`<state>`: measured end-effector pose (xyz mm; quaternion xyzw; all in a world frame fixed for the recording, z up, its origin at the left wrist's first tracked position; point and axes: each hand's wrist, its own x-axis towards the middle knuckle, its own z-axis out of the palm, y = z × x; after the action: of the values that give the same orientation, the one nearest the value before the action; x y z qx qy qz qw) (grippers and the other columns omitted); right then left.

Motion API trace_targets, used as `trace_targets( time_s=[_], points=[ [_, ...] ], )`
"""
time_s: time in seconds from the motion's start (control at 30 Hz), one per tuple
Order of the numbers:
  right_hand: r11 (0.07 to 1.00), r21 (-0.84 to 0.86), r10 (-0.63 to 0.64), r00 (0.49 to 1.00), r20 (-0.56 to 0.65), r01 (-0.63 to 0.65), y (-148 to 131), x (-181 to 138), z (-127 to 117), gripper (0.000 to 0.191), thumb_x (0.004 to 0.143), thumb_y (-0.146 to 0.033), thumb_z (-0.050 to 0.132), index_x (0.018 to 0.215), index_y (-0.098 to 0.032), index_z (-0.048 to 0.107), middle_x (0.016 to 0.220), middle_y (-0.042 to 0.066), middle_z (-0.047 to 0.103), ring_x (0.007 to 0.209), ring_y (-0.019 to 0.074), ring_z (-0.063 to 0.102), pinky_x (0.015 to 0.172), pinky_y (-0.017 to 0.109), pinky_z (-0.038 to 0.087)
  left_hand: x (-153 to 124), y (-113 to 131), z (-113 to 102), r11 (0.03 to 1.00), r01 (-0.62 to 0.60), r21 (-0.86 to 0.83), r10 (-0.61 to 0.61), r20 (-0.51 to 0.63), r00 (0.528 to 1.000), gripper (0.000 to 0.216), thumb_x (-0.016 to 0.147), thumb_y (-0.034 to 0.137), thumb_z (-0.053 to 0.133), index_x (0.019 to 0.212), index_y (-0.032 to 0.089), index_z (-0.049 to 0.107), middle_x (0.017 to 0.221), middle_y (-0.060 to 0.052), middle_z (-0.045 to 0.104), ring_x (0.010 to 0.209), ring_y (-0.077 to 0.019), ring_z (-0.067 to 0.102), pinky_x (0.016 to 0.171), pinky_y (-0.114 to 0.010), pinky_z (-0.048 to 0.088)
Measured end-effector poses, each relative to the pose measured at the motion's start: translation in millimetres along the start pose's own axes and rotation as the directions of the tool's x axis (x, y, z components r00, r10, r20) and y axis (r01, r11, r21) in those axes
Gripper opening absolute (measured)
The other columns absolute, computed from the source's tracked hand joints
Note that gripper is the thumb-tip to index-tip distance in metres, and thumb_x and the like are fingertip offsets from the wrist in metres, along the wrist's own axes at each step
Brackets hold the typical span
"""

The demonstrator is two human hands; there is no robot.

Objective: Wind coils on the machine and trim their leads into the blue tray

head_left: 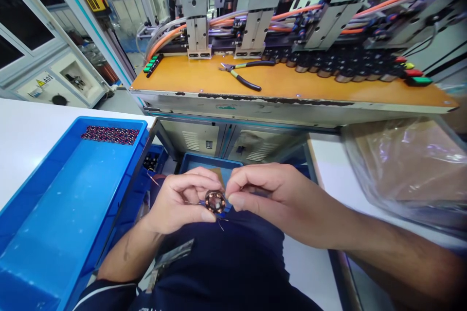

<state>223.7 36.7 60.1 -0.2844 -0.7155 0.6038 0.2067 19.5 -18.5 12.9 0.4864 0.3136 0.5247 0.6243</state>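
Note:
In front of my body, my left hand [178, 201] grips a small ring-shaped motor stator [215, 196] between thumb and fingers. Copper windings show around the inside of its dark ring, and its open face is turned toward me. Thin wire ends stick out below the ring and on its left side. My right hand [272, 199] is at the stator's right edge, thumb and forefinger pinched together. What those fingertips hold, perhaps a wire, is too small to make out.
At left a blue tray [78, 194] holds rows of small wound parts [109, 135] at its far end. Pliers [246, 77] lie on the orange bench [175, 75], beside many dark cylindrical parts [328, 65] under the machine [255, 14]. A plastic-wrapped cardboard piece [408, 160] lies at right.

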Motion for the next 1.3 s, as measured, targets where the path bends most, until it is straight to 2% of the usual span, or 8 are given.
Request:
trace_targets(
  time_s=[0.2, 0.53, 0.87, 0.97, 1.07, 1.17, 1.23, 1.3],
  points=[
    [0.998, 0.062, 0.023, 0.999, 0.040, -0.026, 1.3, -1.1, 1.6, 0.015, 0.089, -0.018, 0.060, 0.076, -0.018, 0.066, 0.070, -0.004, 0.061, 0.061, 0.0058, 0.050, 0.056, 0.018, 0.037, -0.7, 0.7, 0.3, 0.999, -0.004, -0.037, 0.005, 0.028, 1.000, 0.043, 0.062, 0.013, 0.088, 0.102, 0.023, 0.078, 0.097, -0.006, 0.065, 0.075, -0.0095, 0.064, 0.067, -0.018, 0.055],
    [0.980, 0.149, 0.120, 0.987, 0.104, -0.135, 4.6, 2.3, 0.7, 0.015, 0.088, -0.026, 0.062, 0.076, -0.017, 0.067, 0.070, -0.002, 0.063, 0.061, 0.0080, 0.052, 0.055, 0.019, 0.038, -0.4, 1.2, -2.4, 0.999, -0.005, -0.052, 0.008, 0.058, 0.998, 0.042, 0.061, 0.017, 0.089, 0.101, 0.024, 0.078, 0.094, -0.005, 0.062, 0.071, -0.0091, 0.064, 0.063, -0.018, 0.055],
    [0.999, -0.001, -0.043, 0.997, 0.061, 0.043, -1.3, -1.4, 7.1, 0.018, 0.093, -0.021, 0.058, 0.076, -0.018, 0.062, 0.070, -0.004, 0.062, 0.061, 0.0048, 0.052, 0.056, 0.017, 0.038, -3.6, 1.0, -3.3, 0.999, -0.026, -0.046, 0.029, 0.078, 0.997, 0.044, 0.064, 0.011, 0.086, 0.106, 0.023, 0.077, 0.098, -0.006, 0.060, 0.076, -0.0094, 0.064, 0.069, -0.019, 0.056],
    [0.979, -0.140, -0.130, 0.984, 0.122, 0.147, 1.3, -4.7, 3.2, 0.018, 0.095, -0.023, 0.058, 0.078, -0.018, 0.061, 0.070, -0.004, 0.062, 0.063, 0.0054, 0.054, 0.059, 0.018, 0.041, -5.2, 0.3, -4.4, 0.998, -0.013, -0.059, 0.017, 0.076, 0.997, 0.043, 0.065, 0.009, 0.085, 0.105, 0.023, 0.077, 0.100, -0.005, 0.058, 0.078, -0.0098, 0.064, 0.071, -0.020, 0.055],
    [0.865, -0.372, -0.322, 0.941, 0.105, 0.337, 7.3, -7.1, -3.3, 0.007, 0.093, -0.024, 0.064, 0.088, -0.019, 0.063, 0.079, -0.001, 0.066, 0.071, 0.0096, 0.060, 0.065, 0.022, 0.045, -5.7, -0.6, -5.2, 0.994, 0.004, -0.107, 0.005, 0.083, 0.997, 0.041, 0.065, 0.011, 0.085, 0.103, 0.021, 0.076, 0.098, -0.005, 0.057, 0.078, -0.0116, 0.065, 0.071, -0.023, 0.054],
    [0.643, -0.593, -0.576, 0.816, 0.044, 0.485, 12.5, -5.6, -4.9, 0.011, 0.092, -0.018, 0.063, 0.102, -0.019, 0.062, 0.093, 0.005, 0.069, 0.085, 0.0153, 0.063, 0.078, 0.028, 0.050, -5.2, -0.3, -4.4, 0.979, 0.062, -0.194, -0.041, 0.111, 0.993, 0.037, 0.066, 0.015, 0.085, 0.102, 0.020, 0.076, 0.096, -0.005, 0.057, 0.076, -0.0117, 0.064, 0.070, -0.023, 0.052],
    [0.543, -0.635, -0.659, 0.748, 0.082, 0.549, 14.2, -3.0, -1.9, 0.018, 0.091, -0.015, 0.063, 0.108, -0.020, 0.061, 0.098, 0.006, 0.069, 0.089, 0.0166, 0.064, 0.083, 0.030, 0.052, -4.8, 0.5, -3.2, 0.962, 0.112, -0.248, -0.083, 0.125, 0.989, 0.034, 0.067, 0.017, 0.085, 0.100, 0.019, 0.076, 0.095, -0.005, 0.058, 0.076, -0.0110, 0.063, 0.069, -0.021, 0.051],
    [0.511, -0.621, -0.698, 0.709, 0.104, 0.594, 14.8, -0.5, 2.5, 0.017, 0.092, -0.015, 0.063, 0.108, -0.020, 0.061, 0.099, 0.005, 0.069, 0.090, 0.0159, 0.064, 0.081, 0.029, 0.053, -4.7, 1.1, -2.2, 0.946, 0.151, -0.286, -0.118, 0.130, 0.984, 0.033, 0.067, 0.018, 0.085, 0.098, 0.018, 0.076, 0.095, -0.005, 0.058, 0.077, -0.0100, 0.061, 0.069, -0.019, 0.049]
  ],
)
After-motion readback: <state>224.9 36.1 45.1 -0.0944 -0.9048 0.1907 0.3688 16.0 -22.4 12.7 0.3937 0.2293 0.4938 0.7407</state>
